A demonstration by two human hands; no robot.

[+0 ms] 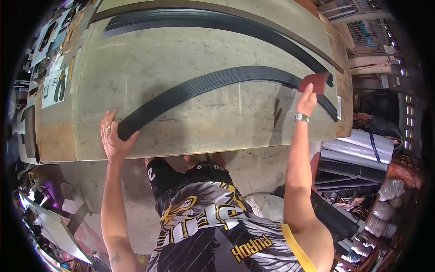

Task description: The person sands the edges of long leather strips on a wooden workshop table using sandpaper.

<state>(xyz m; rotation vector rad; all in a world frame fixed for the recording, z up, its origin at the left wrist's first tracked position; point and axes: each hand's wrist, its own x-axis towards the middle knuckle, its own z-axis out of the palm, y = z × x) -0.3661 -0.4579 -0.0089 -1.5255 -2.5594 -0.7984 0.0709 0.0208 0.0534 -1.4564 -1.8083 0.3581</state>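
Left hand (117, 136) sits with thumb and fingers spread around the left end of a dark strip bundle (201, 86), near the near edge of the table (204, 120), rings showing on its fingers. The right hand (308, 97) holds a flat, dark red piece (313, 83) over the bundle, close to its right end, thumb on top; its other fingers are partly hidden. The long axis of the bundle runs left to right across the table, its middle bowing away from the person in this wide, curved view, with the left end pointing toward the near left and the right end toward the near right. Fine parallel lines run along its smooth, dull black surface. A second dark bundle (204, 20) lies farther across, curving the same way, with a long narrow bar (199, 6) beyond it. The tabletop is greenish grey, scuffed and stained, with brown patches toward the ends. Yellow letters on the patterned shirt (204, 226) read "PUROK", and the black shorts (158, 181) carry a white "2". At the left, pliers (60, 87) rest on a white sheet (53, 90), whose print is too small to read. Shiny silver-grey rolls (358, 146) lie off the right side of the table.
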